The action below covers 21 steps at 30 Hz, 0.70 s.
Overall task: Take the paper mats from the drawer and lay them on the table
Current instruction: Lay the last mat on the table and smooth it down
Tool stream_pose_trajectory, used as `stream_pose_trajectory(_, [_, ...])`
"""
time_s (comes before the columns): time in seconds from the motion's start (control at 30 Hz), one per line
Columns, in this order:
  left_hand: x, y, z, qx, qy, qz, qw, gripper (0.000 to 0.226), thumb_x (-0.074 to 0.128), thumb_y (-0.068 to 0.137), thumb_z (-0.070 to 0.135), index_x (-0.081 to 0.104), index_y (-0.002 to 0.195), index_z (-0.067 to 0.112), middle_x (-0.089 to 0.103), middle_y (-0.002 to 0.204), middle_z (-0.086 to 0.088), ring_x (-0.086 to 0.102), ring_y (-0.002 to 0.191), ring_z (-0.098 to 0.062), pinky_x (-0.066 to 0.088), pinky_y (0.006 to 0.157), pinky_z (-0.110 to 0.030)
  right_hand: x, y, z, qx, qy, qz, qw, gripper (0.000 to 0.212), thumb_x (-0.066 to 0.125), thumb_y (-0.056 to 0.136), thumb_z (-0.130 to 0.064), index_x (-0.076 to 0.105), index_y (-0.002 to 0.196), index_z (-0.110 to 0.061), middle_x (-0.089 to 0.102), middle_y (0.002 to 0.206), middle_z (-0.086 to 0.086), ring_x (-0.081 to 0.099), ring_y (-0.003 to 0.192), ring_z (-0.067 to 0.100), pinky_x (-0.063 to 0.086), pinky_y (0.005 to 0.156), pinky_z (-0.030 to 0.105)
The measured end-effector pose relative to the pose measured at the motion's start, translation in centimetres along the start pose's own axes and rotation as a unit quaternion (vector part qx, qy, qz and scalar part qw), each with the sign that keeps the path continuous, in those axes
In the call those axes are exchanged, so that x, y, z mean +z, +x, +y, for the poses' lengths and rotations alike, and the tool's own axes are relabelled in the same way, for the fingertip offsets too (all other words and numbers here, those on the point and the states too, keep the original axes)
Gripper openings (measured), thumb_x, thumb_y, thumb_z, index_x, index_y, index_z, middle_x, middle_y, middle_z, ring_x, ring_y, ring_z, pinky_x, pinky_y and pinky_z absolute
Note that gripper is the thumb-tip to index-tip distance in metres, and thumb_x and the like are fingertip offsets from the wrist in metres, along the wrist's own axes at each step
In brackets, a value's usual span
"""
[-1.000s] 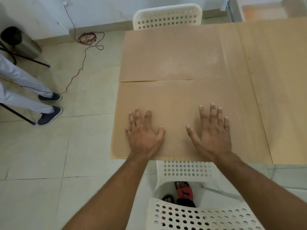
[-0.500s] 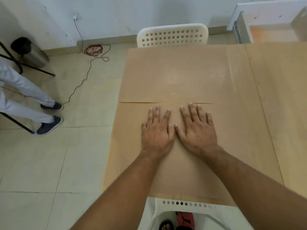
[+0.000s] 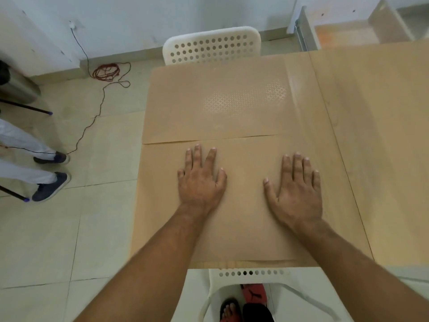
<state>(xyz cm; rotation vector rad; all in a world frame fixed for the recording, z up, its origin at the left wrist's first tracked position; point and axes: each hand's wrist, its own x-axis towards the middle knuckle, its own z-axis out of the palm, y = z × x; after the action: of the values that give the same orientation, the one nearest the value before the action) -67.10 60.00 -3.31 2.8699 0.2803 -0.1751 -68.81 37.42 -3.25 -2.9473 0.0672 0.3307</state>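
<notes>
Two brown paper mats lie flat on the table. The near mat (image 3: 243, 228) covers the table's front left part, and the far mat (image 3: 209, 108) lies behind it, their edges meeting along a seam. My left hand (image 3: 200, 182) presses flat on the near mat with straight fingers. My right hand (image 3: 296, 191) presses flat on the same mat, a hand's width to the right. The open drawer (image 3: 348, 31) shows at the top right, beyond the table. More brown paper (image 3: 383, 135) covers the table's right side.
A white perforated chair (image 3: 211, 44) stands at the table's far side; another white chair (image 3: 250, 289) is at the near edge below me. Another person's legs and shoes (image 3: 46, 173) stand on the tiled floor at left. A red cable (image 3: 106, 72) lies by the wall.
My hands have slid apart across the near mat from the middle, where they lay side by side half a second ago.
</notes>
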Motion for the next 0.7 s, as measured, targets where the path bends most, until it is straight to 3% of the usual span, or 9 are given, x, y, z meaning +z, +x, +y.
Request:
stream_pose_trajectory(0.27, [0.2,-0.1,0.0,0.001,-0.004,-0.001,1.0,0.065,0.033,0.096,0.056,0.018,0.158,0.039,0.005,0.169,-0.001,0.002,0.156,-0.022,0.021,0.117,-0.055,2.0,-8.8,2.2,-0.004,-0.017,0.004,1.0,0.083,0.017,0.097,-0.063,0.004,0.16,-0.01,0.002,0.168,0.012,-0.004,0.155,0.026,0.006,0.124,0.048])
stream_pose_trajectory(0.43, [0.3,-0.1,0.1,0.004,0.0,0.002,1.0,0.066,0.032,0.096,0.056,0.018,0.158,0.038,0.006,0.169,-0.001,0.002,0.155,-0.023,0.021,0.117,-0.055,0.0,-6.1,-2.1,-0.057,0.037,0.001,0.998,0.082,0.013,0.097,-0.064,-0.011,0.159,-0.016,-0.016,0.166,0.01,-0.018,0.153,0.024,-0.006,0.124,0.045])
stream_pose_trajectory(0.6, [0.2,0.0,-0.3,0.026,-0.016,-0.008,1.0,0.059,0.029,0.102,0.05,0.019,0.158,0.038,0.003,0.169,0.0,0.001,0.156,-0.021,0.019,0.118,-0.05,-0.6,0.2,-9.9,-0.145,0.132,-0.003,0.981,0.066,0.016,0.101,-0.046,0.01,0.161,-0.021,0.0,0.169,0.007,-0.005,0.155,0.022,-0.004,0.123,0.037])
stream_pose_trajectory(0.7, [0.3,0.8,-1.3,0.042,-0.099,0.023,0.994,0.058,0.021,0.101,0.044,0.034,0.155,0.026,0.022,0.166,-0.001,0.014,0.154,-0.021,0.019,0.122,-0.045,-0.3,3.5,-12.3,-0.205,0.165,-0.029,0.964,0.054,0.026,0.106,-0.031,0.018,0.159,-0.026,0.007,0.169,0.002,0.0,0.155,0.018,-0.002,0.123,0.034])
